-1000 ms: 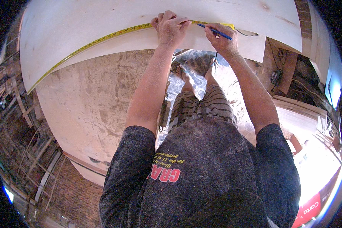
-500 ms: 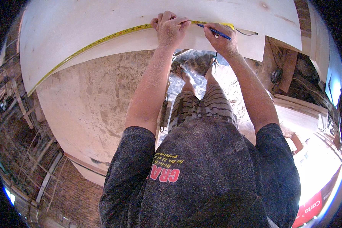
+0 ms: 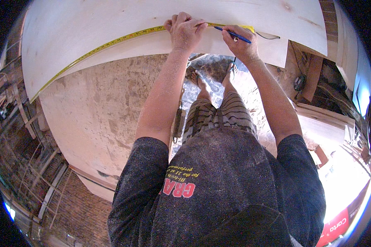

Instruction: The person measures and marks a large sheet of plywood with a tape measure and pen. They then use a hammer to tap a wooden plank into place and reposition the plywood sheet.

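A yellow tape measure [image 3: 127, 37] stretches in a long curve across a pale plywood sheet [image 3: 99, 20], running to the sheet's left end. My left hand [image 3: 183, 35] is closed over the blade, thumb and fingers pressing it to the wood. My right hand [image 3: 244, 47] grips a blue pen [image 3: 242, 38], its tip pointing left beside the blade. Partly hidden behind that hand is the yellow case of the tape, with a dark wrist strap [image 3: 270, 37] trailing to the right over the wood.
Below the sheet on the left lies a large stained board [image 3: 99, 111]. Stacked boards [image 3: 321, 117] and a dark cable [image 3: 301, 82] are at the right. My feet [image 3: 202, 80] stand on a dusty floor between them. A brick surface [image 3: 82, 201] shows at lower left.
Almost nothing differs. My right hand and the pen have shifted very slightly to the right; my left hand stays on the tape.
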`<state>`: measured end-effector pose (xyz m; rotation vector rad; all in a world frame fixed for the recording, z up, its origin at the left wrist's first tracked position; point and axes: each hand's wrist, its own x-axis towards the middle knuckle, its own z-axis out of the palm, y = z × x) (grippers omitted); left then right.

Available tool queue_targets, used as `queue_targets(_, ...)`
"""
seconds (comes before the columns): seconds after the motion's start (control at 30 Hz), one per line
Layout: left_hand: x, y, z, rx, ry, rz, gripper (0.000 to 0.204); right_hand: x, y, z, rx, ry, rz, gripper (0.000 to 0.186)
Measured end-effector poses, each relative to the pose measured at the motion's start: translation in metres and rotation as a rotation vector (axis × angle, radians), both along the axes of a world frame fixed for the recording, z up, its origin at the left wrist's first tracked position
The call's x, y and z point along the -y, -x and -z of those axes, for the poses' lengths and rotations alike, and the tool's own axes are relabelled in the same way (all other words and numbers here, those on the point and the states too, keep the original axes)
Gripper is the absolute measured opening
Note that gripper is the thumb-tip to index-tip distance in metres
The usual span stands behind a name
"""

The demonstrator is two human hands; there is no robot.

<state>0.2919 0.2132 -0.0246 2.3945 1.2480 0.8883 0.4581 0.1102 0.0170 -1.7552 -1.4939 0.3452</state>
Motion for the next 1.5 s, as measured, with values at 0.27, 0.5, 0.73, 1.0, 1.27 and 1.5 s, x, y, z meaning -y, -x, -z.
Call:
queue_targets(0.27, 0.000, 0.000, 0.001, 0.017, -0.016, 0.006, 0.011, 0.000, 0.002, -0.002, -0.027, 0.003, -0.001, 0.012)
queue_targets(0.5, -0.001, 0.000, 0.003, 0.036, -0.022, 0.015, 0.010, 0.000, 0.002, -0.003, -0.033, 0.003, 0.002, 0.011)
queue_targets(0.73, -0.001, 0.001, 0.004, 0.015, -0.022, 0.014, 0.010, 0.006, 0.003, -0.002, -0.201, 0.017, 0.130, 0.013)
queue_targets(1.0, -0.001, 0.000, 0.003, 0.011, -0.042, 0.013, 0.011, -0.001, -0.009, -0.005, -0.836, -0.047, 0.131, 0.025)
queue_targets(1.27, -0.002, 0.000, 0.001, 0.005, -0.034, 0.010, 0.011, 0.000, -0.011, -0.006, -0.792, -0.022, 0.088, 0.027)
queue_targets(1.5, -0.002, 0.000, 0.001, 0.014, -0.108, -0.003, 0.012, -0.001, -0.010, -0.007, -0.750, -0.013, 0.082, 0.025)
